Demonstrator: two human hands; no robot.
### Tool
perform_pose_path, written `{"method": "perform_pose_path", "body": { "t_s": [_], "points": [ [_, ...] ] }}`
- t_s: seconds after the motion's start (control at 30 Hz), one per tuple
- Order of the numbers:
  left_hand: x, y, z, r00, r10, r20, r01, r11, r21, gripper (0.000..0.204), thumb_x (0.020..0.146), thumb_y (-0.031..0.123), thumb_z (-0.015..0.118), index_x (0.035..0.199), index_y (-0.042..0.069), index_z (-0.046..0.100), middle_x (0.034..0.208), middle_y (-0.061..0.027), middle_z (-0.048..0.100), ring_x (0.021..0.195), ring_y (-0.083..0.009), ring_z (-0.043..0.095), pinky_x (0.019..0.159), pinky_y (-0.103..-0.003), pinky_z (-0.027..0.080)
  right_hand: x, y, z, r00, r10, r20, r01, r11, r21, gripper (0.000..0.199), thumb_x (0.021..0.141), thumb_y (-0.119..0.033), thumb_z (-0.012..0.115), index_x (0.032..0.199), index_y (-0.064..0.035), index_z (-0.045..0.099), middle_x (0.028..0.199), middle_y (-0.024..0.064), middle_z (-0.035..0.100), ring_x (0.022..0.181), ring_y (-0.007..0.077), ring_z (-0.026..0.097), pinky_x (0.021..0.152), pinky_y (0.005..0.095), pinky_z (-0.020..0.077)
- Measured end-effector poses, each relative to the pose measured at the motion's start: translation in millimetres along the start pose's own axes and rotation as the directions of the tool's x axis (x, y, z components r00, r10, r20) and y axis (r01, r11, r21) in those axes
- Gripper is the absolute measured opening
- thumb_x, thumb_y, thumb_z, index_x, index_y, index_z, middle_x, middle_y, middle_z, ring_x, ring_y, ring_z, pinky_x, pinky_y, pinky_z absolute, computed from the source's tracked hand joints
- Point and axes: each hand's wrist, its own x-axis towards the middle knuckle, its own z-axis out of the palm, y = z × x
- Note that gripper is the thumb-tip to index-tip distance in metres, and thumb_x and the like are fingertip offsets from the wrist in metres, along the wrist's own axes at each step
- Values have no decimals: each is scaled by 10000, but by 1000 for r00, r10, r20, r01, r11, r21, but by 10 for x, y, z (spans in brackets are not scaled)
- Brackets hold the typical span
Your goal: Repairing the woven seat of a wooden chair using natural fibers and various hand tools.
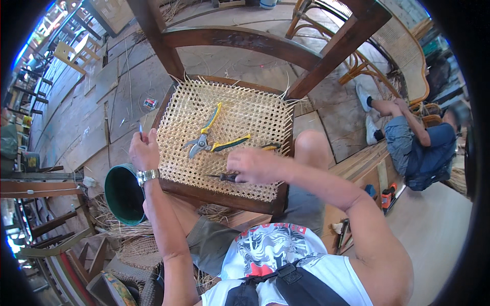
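A wooden chair seat with woven cane [186, 120] lies across my lap, loose strand ends sticking out along its edges. My right hand [255, 164] is over the near right of the weave, fingers curled on the dark handle of an awl [224, 177] whose thin shaft points left. Beyond it, yellow-and-green pruning shears [202, 144] lie spread on the cane. A second yellow-and-black tool handle [270, 146] shows past my right hand. My left hand [144, 149] is raised beside the seat's left edge, closed on a thin pale stick [141, 128] too small to name.
A dark green bucket [126, 196] stands by my left forearm. The chair's backrest rail [245, 41] rises at the far side. At right another person [413, 132] sits near a rattan chair [403, 56]. An orange-and-black tool [389, 196] lies on the bench; cane scraps litter the floor.
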Motion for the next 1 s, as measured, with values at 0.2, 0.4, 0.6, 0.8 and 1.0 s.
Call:
{"method": "perform_pose_path", "body": {
  "t_s": [0.2,0.4,0.6,0.8,1.0],
  "points": [
    [-52,702,217,935,217,279,-190,974,-122,334,858,358,738,912,34,678,834,-145,711,781,-333,684,707,-429,520,316,1251,-623,807,388,-444,-456,889,-52,367,892,-217,679,1202,-47,582,1112,179,613,1046,361,623,913,448,506],
    [223,1539,872,785,436,441,-394,900,-189,325,852,347,737,1000,58,730,883,-139,729,799,-297,704,714,-396,528,535,1724,-642,777,479,-410,-535,844,-29,356,931,-221,635,1248,-65,596,1165,178,609,1081,369,623,943,467,504],
    [422,1782,1449,708,473,525,-453,874,-176,266,814,287,735,975,75,728,875,-144,722,853,-327,698,779,-429,538,657,1750,-582,768,481,-423,-518,855,32,231,915,-185,644,1112,-66,655,1114,168,615,1025,363,646,894,463,523],
    [416,1867,1557,701,345,624,-284,938,-199,327,778,224,764,1099,164,749,850,-139,718,823,-330,695,756,-416,541,604,1927,-559,736,500,-456,-535,843,61,168,879,-133,649,1023,-48,662,1046,163,634,982,363,639,858,453,513],
    [460,1674,1758,714,540,445,-514,836,-189,238,794,223,760,1024,161,768,896,-151,707,841,-324,679,756,-406,530,651,1944,-638,787,437,-435,-444,891,92,115,859,-121,627,951,-87,688,1024,132,657,993,338,662,828,457,537]
  ]
}}
